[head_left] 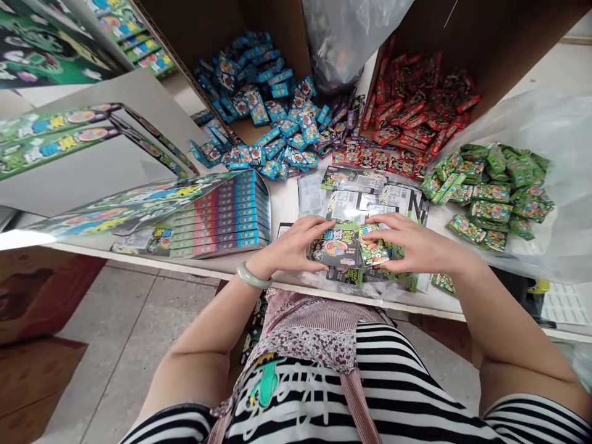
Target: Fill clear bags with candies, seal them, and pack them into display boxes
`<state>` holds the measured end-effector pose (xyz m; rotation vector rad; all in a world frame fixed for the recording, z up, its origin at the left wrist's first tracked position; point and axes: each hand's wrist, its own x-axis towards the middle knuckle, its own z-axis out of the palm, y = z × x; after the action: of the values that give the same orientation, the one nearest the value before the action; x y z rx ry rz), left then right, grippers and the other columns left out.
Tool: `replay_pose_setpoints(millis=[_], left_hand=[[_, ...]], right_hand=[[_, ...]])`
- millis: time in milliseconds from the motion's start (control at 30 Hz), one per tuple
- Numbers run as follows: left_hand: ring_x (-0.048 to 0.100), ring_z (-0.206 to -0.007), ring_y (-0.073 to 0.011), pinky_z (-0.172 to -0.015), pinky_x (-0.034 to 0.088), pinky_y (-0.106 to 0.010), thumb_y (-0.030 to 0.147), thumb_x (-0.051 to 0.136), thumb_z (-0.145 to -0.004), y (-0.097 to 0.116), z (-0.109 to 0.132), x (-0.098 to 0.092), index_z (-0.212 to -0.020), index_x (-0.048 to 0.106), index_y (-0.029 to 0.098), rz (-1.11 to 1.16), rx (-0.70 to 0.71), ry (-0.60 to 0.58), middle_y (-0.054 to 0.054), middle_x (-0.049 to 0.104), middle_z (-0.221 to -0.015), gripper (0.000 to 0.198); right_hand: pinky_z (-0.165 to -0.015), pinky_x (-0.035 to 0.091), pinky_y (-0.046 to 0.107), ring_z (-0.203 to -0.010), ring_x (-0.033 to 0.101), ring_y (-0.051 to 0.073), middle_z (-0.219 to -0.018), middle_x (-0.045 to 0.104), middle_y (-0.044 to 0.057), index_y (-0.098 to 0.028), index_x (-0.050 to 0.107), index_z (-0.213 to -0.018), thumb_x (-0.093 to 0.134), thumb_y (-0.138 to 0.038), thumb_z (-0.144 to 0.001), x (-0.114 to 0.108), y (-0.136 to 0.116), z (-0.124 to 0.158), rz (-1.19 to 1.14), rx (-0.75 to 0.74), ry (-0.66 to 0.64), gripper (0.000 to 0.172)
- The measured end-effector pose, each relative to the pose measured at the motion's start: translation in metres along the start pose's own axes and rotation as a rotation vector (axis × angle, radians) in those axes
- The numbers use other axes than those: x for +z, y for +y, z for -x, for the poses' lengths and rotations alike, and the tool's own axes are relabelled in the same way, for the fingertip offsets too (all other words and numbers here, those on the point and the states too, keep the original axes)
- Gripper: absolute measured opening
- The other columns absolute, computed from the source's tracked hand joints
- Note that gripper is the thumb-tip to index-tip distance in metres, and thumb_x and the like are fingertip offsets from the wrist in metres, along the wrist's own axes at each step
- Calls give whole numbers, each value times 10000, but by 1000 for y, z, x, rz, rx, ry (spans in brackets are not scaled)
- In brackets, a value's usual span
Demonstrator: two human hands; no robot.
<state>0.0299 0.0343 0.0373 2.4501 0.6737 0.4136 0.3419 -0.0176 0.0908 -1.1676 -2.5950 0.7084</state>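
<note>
From my remote seat I have both hands close together over the counter (pixel 283 200), and I judge this to be the step of bringing a small packet up to a larger pack. My left hand (pixel 308 243) has thumb and fingers closed on the edges of a black pack (pixel 335 246). My right hand (pixel 407 243) pinches a small green packet (pixel 372 246) by its sides, right next to the black pack. Whether the two overlap or only touch, I can't tell. As I read it, a move from here calls for a light pinch and steady edges, since both look thin enough to bend.

Directly under and beyond both hands lie loose black and clear packs (pixel 349 179), overlapping, so a fingertip could snag one. Past the left hand, blue packets (pixel 277 135) spill from a carton; past the right hand sit red packets (pixel 411 117). To the right of the right hand, green packets (pixel 499 185) lie against a clear plastic bag (pixel 559 160). Left of the left hand, stacked coloured boxes (pixel 226 216) limit sideways room.
</note>
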Motion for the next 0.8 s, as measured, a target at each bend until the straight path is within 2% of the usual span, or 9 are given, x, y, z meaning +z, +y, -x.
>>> replay_pose_setpoints(millis=[133,367,467,567,667,733,800], left_hand=[[511,-1313,-345,-1113,452,-537,583,760,-776,0,-1,2,-1544,362,208,33,-23,10,-190,502,-1392,943],[557,-1235,-347,-1071,480,-523,611,767,-751,-3,-4,3,-1498,443,177,54,-20,-7,-190,548,-1326,923],[555,-1247,-348,-1084,474,-513,630,769,-743,-1,-6,6,-1494,448,154,65,-48,17,-194,544,-1326,946],[532,-1285,-349,-1107,459,-518,630,772,-744,1,-5,10,-1513,420,166,43,-110,104,-187,524,-1355,965],[527,-1290,-340,-1109,463,-516,603,766,-767,2,-1,14,-1534,386,187,10,-164,208,-174,510,-1375,952],[529,-1288,-337,-1110,465,-519,598,767,-770,1,0,17,-1541,378,200,4,-147,233,-168,513,-1373,950],[532,-1283,-339,-1106,469,-526,601,767,-770,-1,0,19,-1543,377,208,14,-107,232,-168,516,-1368,951]], right_hand=[[-1143,425,566,-1402,482,335,-1493,514,145,-258,627,-1335,698,-331,-830,-5,-2,-4,-27,41,26,516],[-1144,413,569,-1369,501,346,-1435,543,151,-247,654,-1273,719,-336,-805,5,4,-10,-35,52,-2,481],[-1161,391,579,-1395,476,352,-1465,511,133,-277,586,-1359,752,-405,-796,10,9,-15,-98,69,26,601],[-1166,386,581,-1411,457,359,-1489,474,139,-274,512,-1417,775,-496,-781,20,10,-18,-169,84,161,723],[-1168,355,623,-1397,469,367,-1396,575,148,-252,552,-1350,695,-498,-863,34,-1,-17,-167,119,318,565],[-1195,285,655,-1432,441,352,-1368,628,125,-259,570,-1336,584,-437,-949,44,-12,-18,-160,113,312,426],[-1219,228,659,-1461,421,324,-1368,655,87,-277,568,-1366,509,-400,-990,47,-14,-22,-187,66,252,399]])
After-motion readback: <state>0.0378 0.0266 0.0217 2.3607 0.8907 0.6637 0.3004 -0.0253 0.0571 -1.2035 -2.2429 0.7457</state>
